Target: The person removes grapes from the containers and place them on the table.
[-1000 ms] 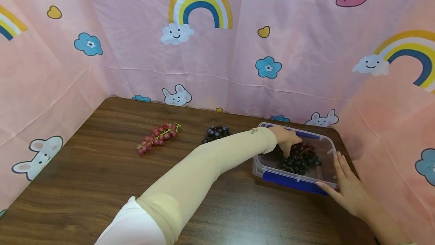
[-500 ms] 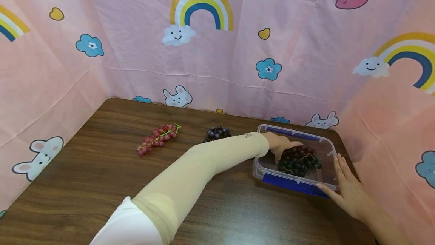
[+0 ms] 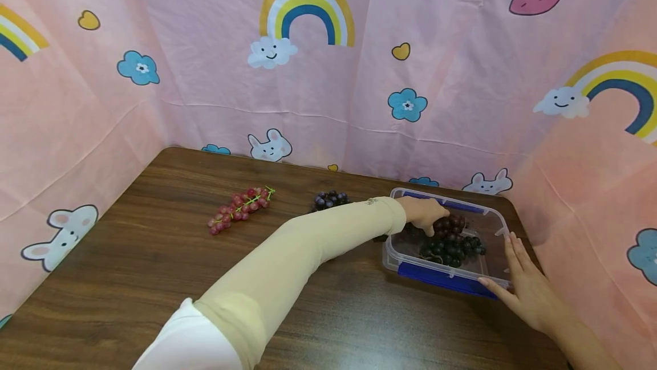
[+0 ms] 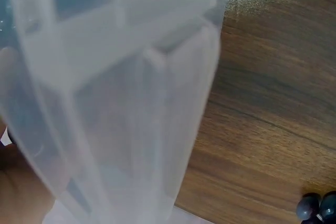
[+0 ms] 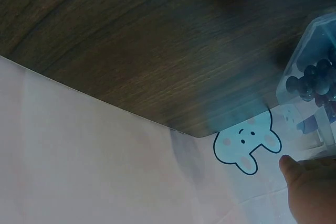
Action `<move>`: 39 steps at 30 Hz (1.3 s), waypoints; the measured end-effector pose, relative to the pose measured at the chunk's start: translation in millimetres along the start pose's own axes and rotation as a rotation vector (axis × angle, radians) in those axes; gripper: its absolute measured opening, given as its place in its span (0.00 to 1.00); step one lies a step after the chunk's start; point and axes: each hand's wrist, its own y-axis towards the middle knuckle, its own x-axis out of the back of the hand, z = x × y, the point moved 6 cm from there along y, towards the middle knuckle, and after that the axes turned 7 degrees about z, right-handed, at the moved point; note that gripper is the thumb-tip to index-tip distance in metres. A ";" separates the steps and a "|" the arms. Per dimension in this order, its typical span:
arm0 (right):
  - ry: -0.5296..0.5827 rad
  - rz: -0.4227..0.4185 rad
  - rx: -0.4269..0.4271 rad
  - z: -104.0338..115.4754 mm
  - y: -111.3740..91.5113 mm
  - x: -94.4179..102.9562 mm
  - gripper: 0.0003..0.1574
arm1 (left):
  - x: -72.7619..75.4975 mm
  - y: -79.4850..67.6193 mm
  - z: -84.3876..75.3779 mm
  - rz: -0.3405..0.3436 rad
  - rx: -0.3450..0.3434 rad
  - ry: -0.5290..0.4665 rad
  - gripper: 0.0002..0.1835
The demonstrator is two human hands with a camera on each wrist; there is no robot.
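Observation:
A clear plastic storage box (image 3: 490,219) with blue side clips stands at the right of the table, its top uncovered. Inside lie black grapes (image 3: 446,253) and dark red grapes (image 3: 454,223). My left hand (image 3: 425,214) reaches into the box with fingers pointing down at the dark red grapes. Its fingertips are partly hidden, so I cannot tell whether they pinch any. In the left wrist view the translucent box wall (image 4: 131,129) covers part of this hand. My right hand (image 3: 531,287) rests at the box's right end, fingers straight along the rim and thumb at the front corner.
A bunch of red grapes (image 3: 240,210) lies on the brown wooden table (image 3: 154,279) at left. A bunch of blue-black grapes (image 3: 330,199) sits mid-table, partly behind my left sleeve (image 3: 308,256). Patterned pink cloth (image 3: 354,79) hangs behind and along both sides.
My left hand drew back left, then shifted slightly right and up over the dark red grapes. Those grapes now sit a little apart from the black ones. The right hand stays put.

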 end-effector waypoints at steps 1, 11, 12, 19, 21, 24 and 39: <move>0.001 0.000 -0.001 0.0 0.1 0.1 0.69 | 0.9 -1.1 -0.5 -0.009 0.001 0.005 0.43; -0.003 -0.013 0.007 1.9 0.1 0.8 0.68 | 7.9 -12.2 -3.1 -0.085 -0.011 -0.038 0.51; -0.004 -0.014 0.008 2.3 0.5 0.9 0.68 | 8.3 -13.6 -2.7 -0.086 -0.008 -0.042 0.51; -0.015 -0.009 0.011 3.8 3.8 1.1 0.69 | 16.8 -25.9 0.0 -0.163 -0.013 -0.040 0.47; -0.015 -0.007 0.009 3.9 4.1 1.4 0.69 | 19.0 -29.9 0.0 -0.181 -0.020 -0.037 0.46; -0.027 0.001 0.001 3.8 4.1 1.7 0.69 | 20.7 -35.5 0.5 -0.180 -0.019 -0.037 0.45; -0.045 -0.002 -0.005 1.8 0.8 0.7 0.70 | 27.2 -66.0 -0.3 -0.217 -0.058 0.017 0.31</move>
